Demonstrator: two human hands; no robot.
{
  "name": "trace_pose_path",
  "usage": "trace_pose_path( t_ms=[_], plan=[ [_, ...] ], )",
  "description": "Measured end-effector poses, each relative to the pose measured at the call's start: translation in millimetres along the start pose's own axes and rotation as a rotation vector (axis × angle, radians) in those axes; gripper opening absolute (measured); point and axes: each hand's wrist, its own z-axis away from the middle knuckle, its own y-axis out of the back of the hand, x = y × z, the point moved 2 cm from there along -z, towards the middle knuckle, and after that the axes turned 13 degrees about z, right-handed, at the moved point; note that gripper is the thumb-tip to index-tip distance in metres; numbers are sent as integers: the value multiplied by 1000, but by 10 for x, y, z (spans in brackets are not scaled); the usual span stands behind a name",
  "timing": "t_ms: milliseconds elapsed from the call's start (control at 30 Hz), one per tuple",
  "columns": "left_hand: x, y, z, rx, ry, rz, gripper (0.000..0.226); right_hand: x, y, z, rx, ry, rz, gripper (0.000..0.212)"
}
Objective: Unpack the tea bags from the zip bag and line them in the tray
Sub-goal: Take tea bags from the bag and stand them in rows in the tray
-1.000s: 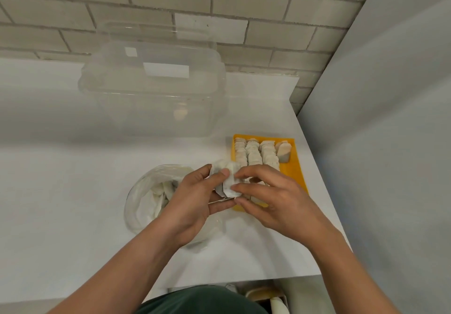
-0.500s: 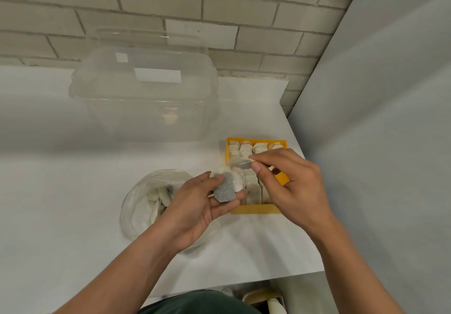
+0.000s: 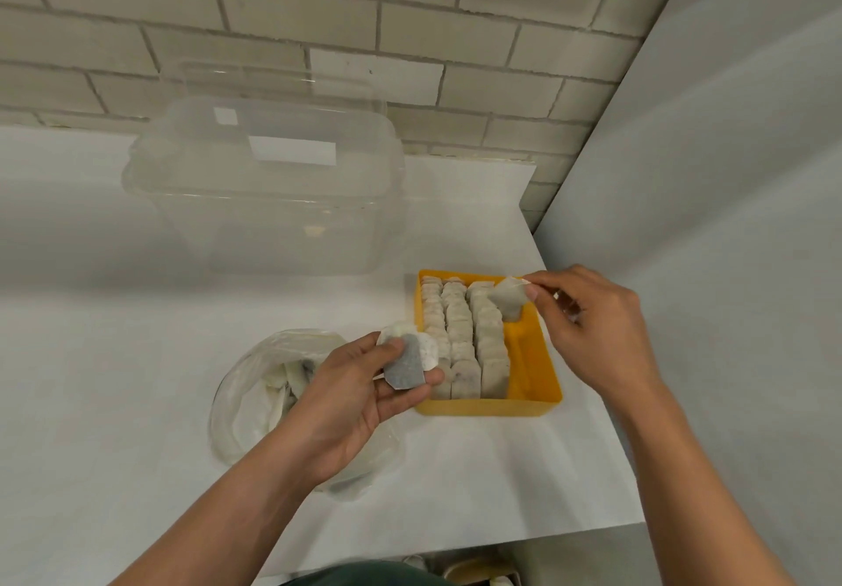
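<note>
Nearest the camera, the left hand (image 3: 364, 396) is held palm-up over the near edge of the white counter (image 3: 114, 357), its thumb and fingers closed on a small fan of spare tea bags (image 3: 408, 357), a grey one on top and paler ones behind it. Just left of and partly under that hand lies the clear zip bag (image 3: 259, 385), slumped open on the counter with a few more tea bags visible inside. Touching the left fingertips on the right side is the near left corner of the yellow tray (image 3: 533, 405), whose long axis runs away from the person; three packed rows of tea bags (image 3: 460, 335) stand on edge along it, and the rightmost lane is bare yellow except at the far end. There the right hand (image 3: 597, 325) pinches a single tea bag (image 3: 508, 298) by its top edge between thumb and forefinger, the bag hanging down with its lower end at the far end of that empty lane. The coming move likely turns on this: the open lane lies directly below and toward the person from the right fingers, so the right hand is the one placed to set it. Beyond, well apart from the tray, a clear plastic lidded container (image 3: 269, 184) stands against the brick wall (image 3: 410, 15).
</note>
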Motion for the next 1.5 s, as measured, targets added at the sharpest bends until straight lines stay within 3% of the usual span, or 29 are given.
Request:
trace_pose_path(
  t_ms=[133, 367, 533, 933, 1033, 1100, 1267, 1500],
  plan=[
    [5, 15, -4, 26, -26, -3, 21, 435, -260, -37, -57, -73, 154, 14],
    [-10, -2, 31, 49, -36, -2, 21, 838, -762, -110, -402, -85, 283, 21],
    [-10, -29, 40, 53, -44, -15, 20, 903, -1019, -208, -457, -133, 274, 24],
    [-30, 2, 46, 83, -52, -8, 21, 880, -1145, -236, -315, -216, 236, 30],
    [-34, 10, 41, 81, -53, -5, 20, 841, -1101, -181, -236, -228, 226, 22],
    [-40, 14, 32, 78, -51, -12, 21, 817, -1119, -135, -253, -210, 292, 16],
    [-65, 5, 32, 60, -33, -43, 23, 814, -1224, -83, -387, -148, 462, 33],
    [-49, 59, 43, 6, -64, -199, 23, 640, -982, -24, -256, -231, 237, 27]
  ],
)
